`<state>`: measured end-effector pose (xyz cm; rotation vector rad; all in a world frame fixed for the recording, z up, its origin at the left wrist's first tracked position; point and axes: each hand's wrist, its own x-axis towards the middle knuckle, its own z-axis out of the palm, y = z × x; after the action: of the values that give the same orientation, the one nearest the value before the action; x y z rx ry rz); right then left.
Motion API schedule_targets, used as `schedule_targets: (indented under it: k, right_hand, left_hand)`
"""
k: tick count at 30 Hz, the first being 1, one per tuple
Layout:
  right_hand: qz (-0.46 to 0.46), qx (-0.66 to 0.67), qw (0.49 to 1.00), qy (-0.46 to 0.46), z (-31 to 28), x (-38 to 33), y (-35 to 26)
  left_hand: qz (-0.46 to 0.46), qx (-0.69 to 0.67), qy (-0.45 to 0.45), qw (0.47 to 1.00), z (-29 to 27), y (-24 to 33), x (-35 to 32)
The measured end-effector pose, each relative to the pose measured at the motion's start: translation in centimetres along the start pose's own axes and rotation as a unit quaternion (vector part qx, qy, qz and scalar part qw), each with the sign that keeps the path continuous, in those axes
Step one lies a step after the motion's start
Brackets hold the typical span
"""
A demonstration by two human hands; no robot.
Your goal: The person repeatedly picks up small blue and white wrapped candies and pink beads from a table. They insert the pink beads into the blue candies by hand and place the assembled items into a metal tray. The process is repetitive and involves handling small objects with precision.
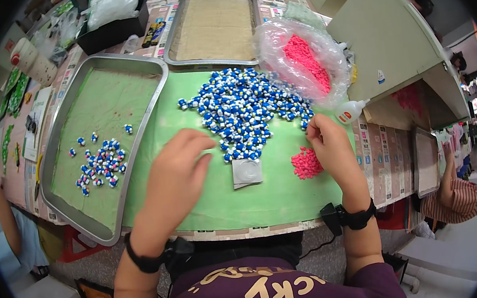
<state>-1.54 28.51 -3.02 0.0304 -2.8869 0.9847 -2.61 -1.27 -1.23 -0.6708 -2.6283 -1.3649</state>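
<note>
My left hand (178, 163) hovers over the green mat at the left of a big heap of small blue-and-white pieces (238, 111). Its thumb and forefinger stand apart, with nothing visible between them. At the heap's right edge, the fingertips of my right hand (330, 143) are pinched together; what they hold, if anything, is too small to make out. Beside that hand lies a small pile of pink bits (306, 164). Between my hands, a small grey square pad (247, 172) carries a clear glossy blob.
A metal tray (153, 71) on the left holds several blue-and-white pieces with pink parts. Behind the heap are another tray (170, 46) and a plastic bag of pink bits (308, 64). A white squeeze bottle (350, 112) lies near a cream cabinet (390, 25). Other people sit at both sides.
</note>
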Motion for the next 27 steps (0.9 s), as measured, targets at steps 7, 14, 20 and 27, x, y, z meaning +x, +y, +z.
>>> schedule_targets:
  k: [7,14,20,27]
  right_hand:
    - [-0.009,-0.011,1.0,-0.011,-0.1,-0.2,0.4]
    - [-0.118,0.179,0.977,0.02,-1.5,-1.2,-5.2]
    - [-0.159,0.317,0.935,-0.022,-0.7,-3.0,-9.0]
    - [-0.338,0.183,0.921,0.058,-0.2,-2.6,-10.6]
  left_hand:
    - [0.047,0.082,-0.065,0.993,2.8,-1.3,1.2]
    - [-0.007,0.065,-0.081,0.995,2.0,-1.5,0.9]
    - [-0.123,-0.275,-0.05,0.952,-1.1,1.8,0.3]
    - [-0.151,-0.543,-0.183,0.806,-0.6,3.5,0.1]
